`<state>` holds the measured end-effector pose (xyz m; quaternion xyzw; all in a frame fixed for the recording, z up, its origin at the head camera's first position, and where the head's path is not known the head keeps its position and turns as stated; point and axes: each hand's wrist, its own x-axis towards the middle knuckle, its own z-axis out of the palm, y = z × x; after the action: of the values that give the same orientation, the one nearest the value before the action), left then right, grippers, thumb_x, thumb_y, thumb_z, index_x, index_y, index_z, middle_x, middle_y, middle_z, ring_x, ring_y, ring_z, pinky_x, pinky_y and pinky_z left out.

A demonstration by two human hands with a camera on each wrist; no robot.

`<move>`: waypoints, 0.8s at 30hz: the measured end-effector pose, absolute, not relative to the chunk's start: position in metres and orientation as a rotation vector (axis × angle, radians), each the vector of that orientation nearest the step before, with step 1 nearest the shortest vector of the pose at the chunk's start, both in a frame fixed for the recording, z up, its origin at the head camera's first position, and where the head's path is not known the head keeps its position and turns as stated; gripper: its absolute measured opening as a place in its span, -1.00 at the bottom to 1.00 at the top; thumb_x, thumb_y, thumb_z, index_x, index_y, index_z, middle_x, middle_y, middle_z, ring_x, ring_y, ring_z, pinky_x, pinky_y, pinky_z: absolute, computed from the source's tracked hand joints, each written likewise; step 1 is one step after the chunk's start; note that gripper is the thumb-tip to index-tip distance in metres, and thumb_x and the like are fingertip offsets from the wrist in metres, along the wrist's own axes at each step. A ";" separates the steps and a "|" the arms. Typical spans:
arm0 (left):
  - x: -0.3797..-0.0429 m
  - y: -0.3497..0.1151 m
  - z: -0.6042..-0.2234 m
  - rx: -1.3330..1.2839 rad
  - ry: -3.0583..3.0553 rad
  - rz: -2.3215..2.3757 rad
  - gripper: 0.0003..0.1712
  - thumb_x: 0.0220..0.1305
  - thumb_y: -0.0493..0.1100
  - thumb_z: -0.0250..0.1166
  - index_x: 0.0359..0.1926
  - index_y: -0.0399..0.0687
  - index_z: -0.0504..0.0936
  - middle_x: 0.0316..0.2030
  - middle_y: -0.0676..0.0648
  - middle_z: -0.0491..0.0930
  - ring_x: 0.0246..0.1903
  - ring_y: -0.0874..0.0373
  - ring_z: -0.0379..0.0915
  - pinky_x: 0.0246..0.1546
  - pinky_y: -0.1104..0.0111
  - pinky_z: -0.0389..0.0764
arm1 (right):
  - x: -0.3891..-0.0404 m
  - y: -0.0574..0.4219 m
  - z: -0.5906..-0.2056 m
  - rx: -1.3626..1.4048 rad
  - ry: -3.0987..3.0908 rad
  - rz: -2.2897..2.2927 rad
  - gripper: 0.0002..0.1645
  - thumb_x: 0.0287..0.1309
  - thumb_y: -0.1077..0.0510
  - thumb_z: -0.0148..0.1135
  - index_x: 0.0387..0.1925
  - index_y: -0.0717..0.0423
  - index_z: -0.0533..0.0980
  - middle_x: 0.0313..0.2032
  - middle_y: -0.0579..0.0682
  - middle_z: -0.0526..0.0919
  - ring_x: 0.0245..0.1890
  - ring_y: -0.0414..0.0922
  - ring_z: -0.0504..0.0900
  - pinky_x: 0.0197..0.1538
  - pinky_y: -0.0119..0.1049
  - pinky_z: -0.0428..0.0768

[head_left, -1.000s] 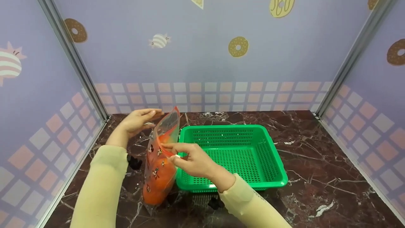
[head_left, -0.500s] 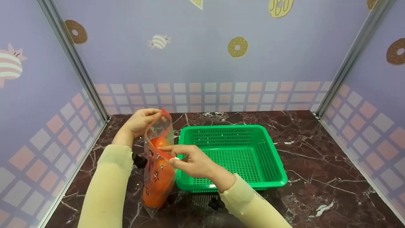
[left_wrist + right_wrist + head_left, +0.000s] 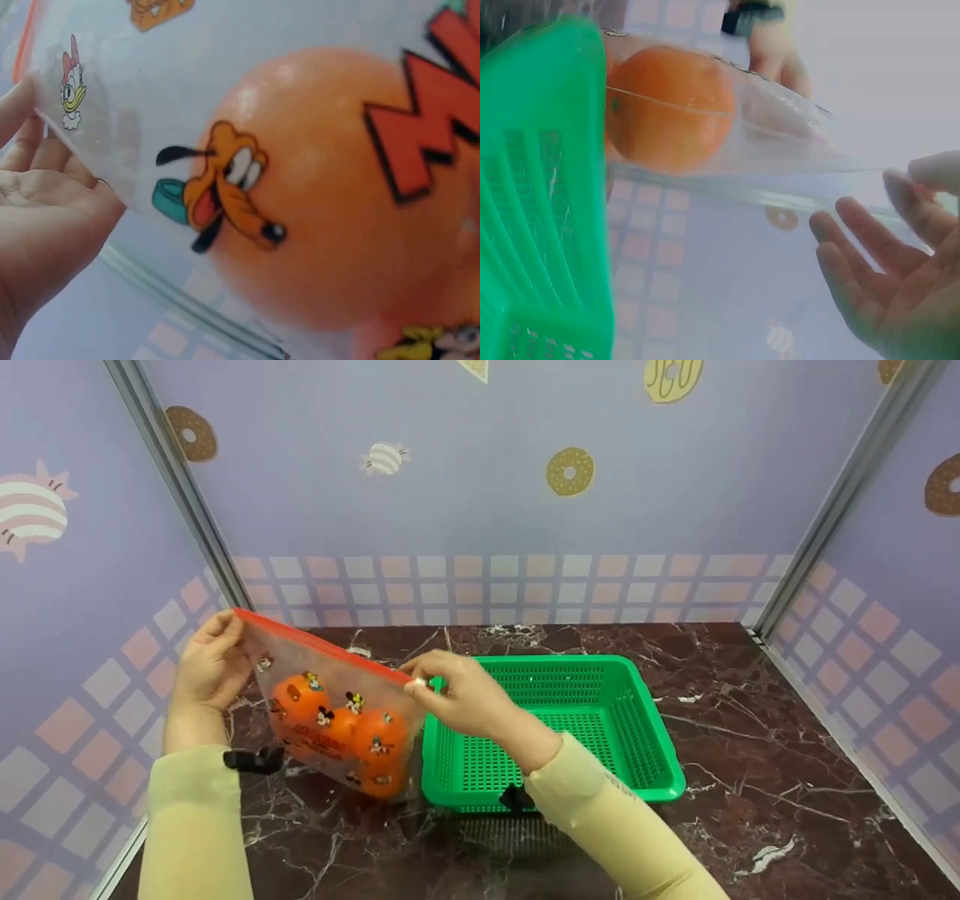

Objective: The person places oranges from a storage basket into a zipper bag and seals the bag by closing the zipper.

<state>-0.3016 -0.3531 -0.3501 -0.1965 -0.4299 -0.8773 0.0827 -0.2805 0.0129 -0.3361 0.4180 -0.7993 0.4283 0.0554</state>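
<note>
A clear zip bag (image 3: 274, 656) printed with cartoon figures hangs tilted between both hands, its red top strip slanting down to the right. Several oranges (image 3: 300, 699) fill its lower part. At the upper left corner, my left hand (image 3: 206, 671) pinches the bag's edge. My right hand (image 3: 465, 697) pinches the other end of the strip between thumb and forefinger, over the left side of the green basket. Through the plastic, one orange (image 3: 337, 195) shows large in the left wrist view. In the right wrist view another orange (image 3: 671, 109) lies inside the bag.
The green plastic basket (image 3: 666, 757) stands right of the bag on a dark red marble-patterned table (image 3: 757, 727). Purple printed panels (image 3: 480, 495) enclose the back and both sides. A black strap piece (image 3: 255, 761) sits at the left cuff.
My left hand has gone from beside the bag to pinching its corner, then moved left. The bag's mouth has been drawn out flat, and the bag has turned broadside and lifted.
</note>
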 end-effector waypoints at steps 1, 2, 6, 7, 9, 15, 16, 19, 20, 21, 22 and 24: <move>-0.298 -0.355 -0.352 -0.584 -1.248 -2.610 -0.78 0.53 -0.33 0.08 -0.16 -0.23 0.68 -0.25 -0.11 0.76 -0.24 0.09 0.71 -0.09 0.38 0.70 | -0.286 0.013 -0.334 1.229 -2.448 1.279 -0.71 0.50 0.06 0.18 -0.37 0.10 0.59 0.05 0.07 0.74 -0.07 -0.03 0.71 -0.21 -0.31 0.52; -0.295 -0.357 -0.353 -0.574 -1.206 -2.608 -0.79 0.52 -0.34 0.08 -0.16 -0.26 0.67 -0.26 -0.14 0.75 -0.25 0.07 0.72 -0.09 0.36 0.72 | -0.291 0.012 -0.333 1.189 -2.467 1.272 -0.74 0.48 0.05 0.20 -0.34 0.08 0.62 -0.01 0.05 0.75 -0.08 -0.04 0.71 -0.20 -0.31 0.52; -0.283 -0.362 -0.367 -0.511 -1.095 -2.609 -0.80 0.52 -0.36 0.07 -0.16 -0.32 0.64 -0.29 -0.21 0.76 -0.30 -0.01 0.75 -0.13 0.29 0.77 | -0.308 0.011 -0.334 1.030 -2.516 1.336 -0.82 0.39 0.04 0.30 -0.28 0.03 0.68 -0.21 -0.01 0.77 -0.18 -0.09 0.72 -0.16 -0.30 0.64; -0.280 -0.363 -0.371 -0.493 -1.080 -2.607 -0.80 0.52 -0.37 0.07 -0.16 -0.32 0.64 -0.30 -0.22 0.77 -0.31 -0.02 0.75 -0.14 0.29 0.78 | -0.311 0.010 -0.336 0.998 -2.519 1.352 -0.83 0.36 0.03 0.32 -0.28 0.02 0.69 -0.22 -0.03 0.77 -0.20 -0.11 0.72 -0.18 -0.31 0.66; -0.276 -0.365 -0.379 -0.481 -1.033 -2.623 -0.78 0.52 -0.38 0.05 -0.17 -0.34 0.65 -0.29 -0.24 0.77 -0.30 -0.04 0.76 -0.15 0.28 0.78 | -0.315 0.007 -0.341 0.962 -2.502 1.390 -0.85 0.32 0.04 0.36 -0.30 0.03 0.70 -0.23 -0.03 0.78 -0.22 -0.14 0.73 -0.20 -0.35 0.69; -0.270 -0.365 -0.386 -0.390 -0.990 -2.581 -0.79 0.49 -0.42 0.10 -0.22 -0.36 0.68 -0.33 -0.22 0.78 -0.33 0.00 0.75 -0.19 0.30 0.77 | -0.315 0.003 -0.350 0.946 -2.357 1.483 -0.87 0.21 0.09 0.45 -0.37 0.04 0.67 -0.24 -0.02 0.78 -0.29 -0.15 0.73 -0.23 -0.41 0.71; -0.269 -0.364 -0.383 -0.347 -0.989 -2.556 -0.80 0.48 -0.44 0.11 -0.22 -0.36 0.68 -0.33 -0.20 0.77 -0.35 0.02 0.74 -0.21 0.32 0.76 | -0.315 0.003 -0.350 0.950 -2.338 1.491 -0.88 0.21 0.10 0.45 -0.37 0.04 0.67 -0.24 -0.02 0.78 -0.29 -0.15 0.73 -0.24 -0.41 0.71; -0.268 -0.356 -0.373 -0.134 -0.998 -2.420 -0.82 0.45 -0.46 0.15 -0.20 -0.35 0.70 -0.35 -0.14 0.75 -0.40 0.11 0.66 -0.28 0.40 0.69 | -0.314 0.003 -0.351 0.971 -2.302 1.503 -0.90 0.23 0.11 0.43 -0.34 0.05 0.69 -0.28 0.00 0.79 -0.31 -0.14 0.75 -0.26 -0.42 0.72; -0.268 -0.352 -0.368 -0.049 -1.009 -2.344 -0.84 0.44 -0.46 0.16 -0.18 -0.33 0.69 -0.35 -0.12 0.75 -0.37 0.12 0.65 -0.26 0.43 0.66 | -0.314 0.003 -0.351 0.977 -2.297 1.505 -0.91 0.24 0.11 0.42 -0.32 0.05 0.70 -0.28 0.00 0.80 -0.31 -0.14 0.75 -0.26 -0.43 0.72; -0.267 -0.347 -0.362 0.019 -1.019 -2.240 -0.86 0.43 -0.46 0.17 -0.14 -0.33 0.67 -0.34 -0.09 0.74 -0.33 0.13 0.64 -0.20 0.43 0.65 | -0.314 0.003 -0.350 0.983 -2.294 1.504 -0.91 0.25 0.11 0.42 -0.31 0.05 0.70 -0.30 0.00 0.80 -0.31 -0.13 0.76 -0.27 -0.43 0.72; -0.265 -0.339 -0.355 0.087 -1.035 -2.127 -0.85 0.43 -0.46 0.18 -0.10 -0.31 0.65 -0.31 -0.07 0.73 -0.27 0.14 0.62 -0.12 0.44 0.63 | -0.314 0.003 -0.350 0.984 -2.291 1.506 -0.90 0.26 0.11 0.41 -0.31 0.05 0.71 -0.30 0.01 0.80 -0.31 -0.14 0.76 -0.27 -0.43 0.72; -0.261 -0.321 -0.339 0.188 -1.126 -1.844 -0.82 0.43 -0.43 0.17 -0.02 -0.23 0.60 -0.25 0.02 0.70 -0.11 0.19 0.57 0.07 0.47 0.56 | -0.314 0.003 -0.350 0.986 -2.289 1.506 -0.90 0.27 0.10 0.40 -0.30 0.05 0.71 -0.31 0.00 0.81 -0.31 -0.15 0.76 -0.27 -0.43 0.72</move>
<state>-0.2611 -0.3210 -0.3392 0.0764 -0.4591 -0.7515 0.4675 -0.3136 0.0029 -0.3497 0.3365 -0.7809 0.5137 0.1143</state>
